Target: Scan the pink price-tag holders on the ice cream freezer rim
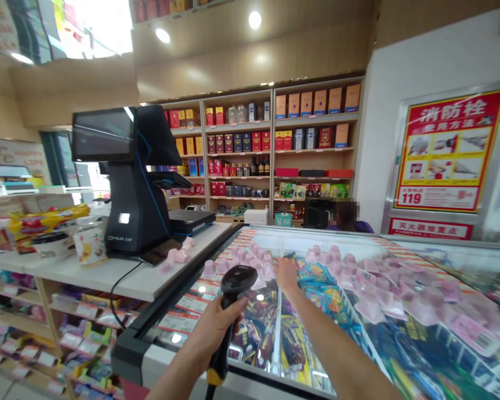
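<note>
In my left hand [210,328] is a black barcode scanner [239,278] with a yellow band low on its handle. The fingers are wrapped round the grip, and the scanner head points away over a glass-topped freezer [183,303]. My right hand [286,275] reaches out to the far part of the glass. Its fingers are bent together beside a group of pink translucent cup-shaped packs [254,258]; what lies between the fingertips is hidden. More pink packs [383,283] spread over the right side of the glass, some showing white labels. Wrapped frozen treats [294,347] lie in baskets under the glass.
On the white counter [141,280] at left stands a black checkout terminal [129,183], with several pink packs [179,255] and snack bags [48,219] near it. Shelves of boxed bottles [239,143] line the back wall. A person [350,222] is beyond the freezer.
</note>
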The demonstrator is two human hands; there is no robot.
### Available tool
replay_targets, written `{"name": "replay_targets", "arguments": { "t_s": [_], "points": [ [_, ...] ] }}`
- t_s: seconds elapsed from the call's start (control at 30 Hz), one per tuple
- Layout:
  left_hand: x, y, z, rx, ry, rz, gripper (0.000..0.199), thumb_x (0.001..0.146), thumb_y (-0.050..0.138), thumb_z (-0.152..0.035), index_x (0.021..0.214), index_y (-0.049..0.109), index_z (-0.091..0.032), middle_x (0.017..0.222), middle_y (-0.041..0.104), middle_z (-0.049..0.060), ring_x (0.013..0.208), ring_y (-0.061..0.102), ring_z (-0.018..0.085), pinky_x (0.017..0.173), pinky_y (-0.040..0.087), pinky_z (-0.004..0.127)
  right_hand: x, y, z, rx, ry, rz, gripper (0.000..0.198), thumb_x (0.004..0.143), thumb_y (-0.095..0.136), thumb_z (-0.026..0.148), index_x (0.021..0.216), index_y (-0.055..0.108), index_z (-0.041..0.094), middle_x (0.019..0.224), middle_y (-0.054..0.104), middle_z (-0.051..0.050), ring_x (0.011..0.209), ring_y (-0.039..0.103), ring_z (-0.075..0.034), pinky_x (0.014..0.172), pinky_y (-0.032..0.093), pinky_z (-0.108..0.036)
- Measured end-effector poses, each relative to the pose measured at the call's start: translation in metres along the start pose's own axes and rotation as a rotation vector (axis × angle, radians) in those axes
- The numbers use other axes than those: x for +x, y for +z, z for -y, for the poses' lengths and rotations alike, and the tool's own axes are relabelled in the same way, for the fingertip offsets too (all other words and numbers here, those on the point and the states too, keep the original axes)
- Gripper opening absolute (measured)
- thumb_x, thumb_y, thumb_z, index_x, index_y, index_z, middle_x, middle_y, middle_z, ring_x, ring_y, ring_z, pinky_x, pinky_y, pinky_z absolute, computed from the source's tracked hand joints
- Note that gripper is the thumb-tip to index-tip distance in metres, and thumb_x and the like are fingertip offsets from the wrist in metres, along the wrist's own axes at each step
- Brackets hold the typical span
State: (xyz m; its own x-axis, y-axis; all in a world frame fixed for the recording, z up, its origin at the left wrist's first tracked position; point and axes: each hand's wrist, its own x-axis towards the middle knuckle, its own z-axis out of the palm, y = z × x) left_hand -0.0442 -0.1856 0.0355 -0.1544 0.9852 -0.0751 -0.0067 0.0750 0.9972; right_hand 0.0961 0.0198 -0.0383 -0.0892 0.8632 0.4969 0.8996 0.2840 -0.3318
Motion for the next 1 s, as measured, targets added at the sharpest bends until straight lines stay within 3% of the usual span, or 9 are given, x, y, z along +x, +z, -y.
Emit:
{"name": "replay_targets", "arguments": {
  "t_s": [0.17, 0.33, 0.47, 0.6, 0.73, 0.87, 0.93, 1.0],
  "points": [
    [0.008, 0.001, 0.001, -0.008, -0.017, 0.017, 0.031, 0.058, 0.061, -0.043, 0.06, 0.044, -0.017, 0.045, 0.045, -0.006, 0.04, 0.04, 0.006, 0.043, 0.029, 0.02, 0.013, -0.003, -0.014, 0.064, -0.101, 0.005, 0.035, 0.079, 0.037, 0.025, 0.11, 0.05, 0.015, 0.106, 0.057, -0.009, 0.1, 0.048, -0.018, 0.086, 0.029, -0.028],
    [0.014, 0.0, 0.001, 0.029, -0.001, 0.008, 0.027, 0.06, 0.06, -0.04, 0.063, 0.048, -0.016, 0.043, 0.044, -0.007, 0.038, 0.038, 0.006, 0.042, 0.028, 0.019, 0.038, -0.016, -0.073, -0.138, 0.065, -0.147, 0.039, 0.076, 0.039, 0.021, 0.113, 0.048, 0.015, 0.117, 0.047, -0.013, 0.104, 0.043, -0.024, 0.085, 0.029, -0.034],
    [0.018, -0.001, 0.004, 0.049, -0.022, 0.024, 0.029, 0.06, 0.061, -0.042, 0.065, 0.049, -0.016, 0.043, 0.044, -0.007, 0.038, 0.039, 0.007, 0.042, 0.029, 0.02, 0.047, -0.017, -0.104, -0.2, 0.032, -0.044, 0.03, 0.072, 0.045, 0.016, 0.099, 0.057, 0.013, 0.1, 0.055, -0.015, 0.101, 0.044, -0.024, 0.084, 0.029, -0.035],
    [0.018, 0.004, 0.007, 0.03, -0.017, 0.08, 0.034, 0.057, 0.063, -0.044, 0.067, 0.049, -0.016, 0.046, 0.045, -0.007, 0.041, 0.041, 0.007, 0.043, 0.031, 0.02, 0.034, -0.021, -0.108, -0.066, -0.013, -0.04, 0.023, 0.07, 0.046, 0.019, 0.088, 0.059, 0.013, 0.088, 0.06, -0.011, 0.093, 0.049, -0.022, 0.083, 0.032, -0.032],
    [0.009, 0.012, 0.003, 0.016, 0.01, 0.114, 0.033, 0.059, 0.062, -0.044, 0.068, 0.048, -0.016, 0.049, 0.045, -0.006, 0.042, 0.041, 0.007, 0.044, 0.032, 0.02, 0.012, -0.031, -0.105, 0.265, 0.122, -0.089, 0.02, 0.065, 0.048, 0.017, 0.081, 0.06, 0.017, 0.081, 0.062, -0.005, 0.086, 0.053, -0.02, 0.079, 0.037, -0.032],
    [-0.001, 0.025, -0.004, 0.005, 0.049, 0.129, 0.029, 0.062, 0.059, -0.041, 0.068, 0.046, -0.016, 0.05, 0.045, -0.006, 0.042, 0.041, 0.006, 0.043, 0.031, 0.02, 0.0, -0.05, -0.094, 0.987, 0.486, -0.181, 0.018, 0.065, 0.045, 0.02, 0.079, 0.056, 0.018, 0.059, 0.058, 0.0, 0.064, 0.057, -0.017, 0.061, 0.044, -0.03],
    [-0.006, 0.032, -0.008, 0.008, 0.042, 0.15, 0.029, 0.062, 0.059, -0.04, 0.068, 0.045, -0.016, 0.049, 0.044, -0.006, 0.042, 0.041, 0.006, 0.043, 0.031, 0.019, -0.001, -0.06, -0.086, 1.358, 0.561, -0.192, 0.015, 0.065, 0.045, 0.018, 0.078, 0.052, 0.018, 0.055, 0.055, 0.002, 0.057, 0.056, -0.014, 0.056, 0.045, -0.028],
    [-0.009, 0.039, -0.011, 0.006, 0.043, 0.175, 0.028, 0.062, 0.059, -0.039, 0.066, 0.045, -0.016, 0.049, 0.045, -0.006, 0.042, 0.042, 0.006, 0.043, 0.032, 0.02, 0.0, -0.068, -0.08, 1.579, 0.565, -0.183, 0.013, 0.062, 0.047, 0.015, 0.075, 0.05, 0.019, 0.054, 0.055, 0.003, 0.054, 0.055, -0.012, 0.054, 0.045, -0.025]
  ]
}}
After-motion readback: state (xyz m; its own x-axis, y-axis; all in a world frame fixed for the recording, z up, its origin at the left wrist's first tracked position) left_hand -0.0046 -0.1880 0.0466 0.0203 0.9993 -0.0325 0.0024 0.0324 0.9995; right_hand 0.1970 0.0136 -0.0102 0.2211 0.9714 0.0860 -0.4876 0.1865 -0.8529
